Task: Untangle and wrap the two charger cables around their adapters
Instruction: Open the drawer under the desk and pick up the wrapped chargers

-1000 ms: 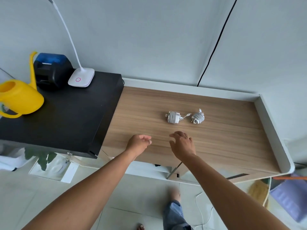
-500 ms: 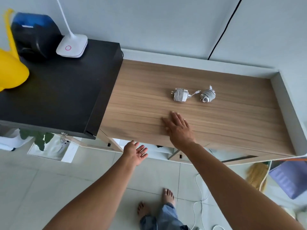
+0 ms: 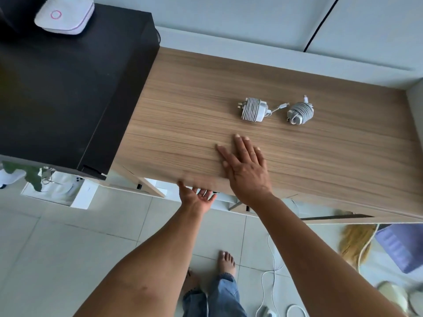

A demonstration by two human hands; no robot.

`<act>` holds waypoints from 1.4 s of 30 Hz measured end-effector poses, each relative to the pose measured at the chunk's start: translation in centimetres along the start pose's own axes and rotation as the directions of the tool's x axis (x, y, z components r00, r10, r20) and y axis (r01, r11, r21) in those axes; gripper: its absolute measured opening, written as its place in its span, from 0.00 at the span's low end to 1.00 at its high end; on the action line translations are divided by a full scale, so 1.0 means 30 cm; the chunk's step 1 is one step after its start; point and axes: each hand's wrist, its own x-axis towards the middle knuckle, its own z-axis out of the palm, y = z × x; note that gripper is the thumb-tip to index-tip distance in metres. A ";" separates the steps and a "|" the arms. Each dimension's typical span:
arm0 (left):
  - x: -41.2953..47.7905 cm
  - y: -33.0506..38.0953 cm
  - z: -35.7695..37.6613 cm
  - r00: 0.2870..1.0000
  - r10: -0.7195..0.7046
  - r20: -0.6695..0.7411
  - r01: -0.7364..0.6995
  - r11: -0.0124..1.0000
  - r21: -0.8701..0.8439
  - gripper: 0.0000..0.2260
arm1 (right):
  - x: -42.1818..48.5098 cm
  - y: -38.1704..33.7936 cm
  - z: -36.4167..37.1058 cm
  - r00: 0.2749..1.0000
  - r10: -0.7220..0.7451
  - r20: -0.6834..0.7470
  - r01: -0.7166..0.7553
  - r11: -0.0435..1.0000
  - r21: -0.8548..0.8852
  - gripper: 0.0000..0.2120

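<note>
Two wrapped chargers [image 3: 254,109] [image 3: 300,112] lie side by side on the desk [image 3: 183,106], beyond the right hand [image 3: 246,169].

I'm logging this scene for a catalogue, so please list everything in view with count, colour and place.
wrapped chargers: two, white-grey, side by side and apart on the wooden top, cables coiled around the adapters
wooden table: one, light brown, centre
black cabinet top: one, black, left of the table
lamp base: one, white with a pink ring, far corner of the cabinet top
loose cable: one, white, on the tiled floor
purple item: one, lower right on the floor, kind unclear
right hand: flat on the table, empty
left hand: open at the table's near edge, blurred
feet: two, bare, on the tiles
</note>
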 end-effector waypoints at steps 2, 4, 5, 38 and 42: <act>-0.003 0.001 -0.022 1.000 -0.003 0.010 0.003 1.000 0.009 0.35 | -0.003 -0.002 -0.005 1.000 0.003 0.008 -0.003 1.000 0.003 0.22; -0.010 0.003 -0.048 1.000 -0.010 0.013 0.010 1.000 0.008 0.35 | -0.004 -0.003 -0.013 0.999 0.004 0.034 -0.004 1.000 0.010 0.22; -0.021 -0.001 -0.060 1.000 -0.010 0.015 0.009 1.000 0.004 0.34 | -0.004 -0.003 -0.016 0.999 0.003 0.050 -0.003 1.000 0.011 0.22; -0.565 -0.083 -0.442 0.989 0.082 -0.123 0.077 0.428 0.901 0.08 | -0.128 -0.127 -0.076 0.979 0.062 0.196 -0.064 0.998 0.002 0.27; -0.748 0.012 -0.261 0.962 0.048 0.269 -0.273 0.125 0.954 0.06 | -0.152 -0.135 -0.126 0.983 0.074 0.166 -0.089 0.992 0.087 0.24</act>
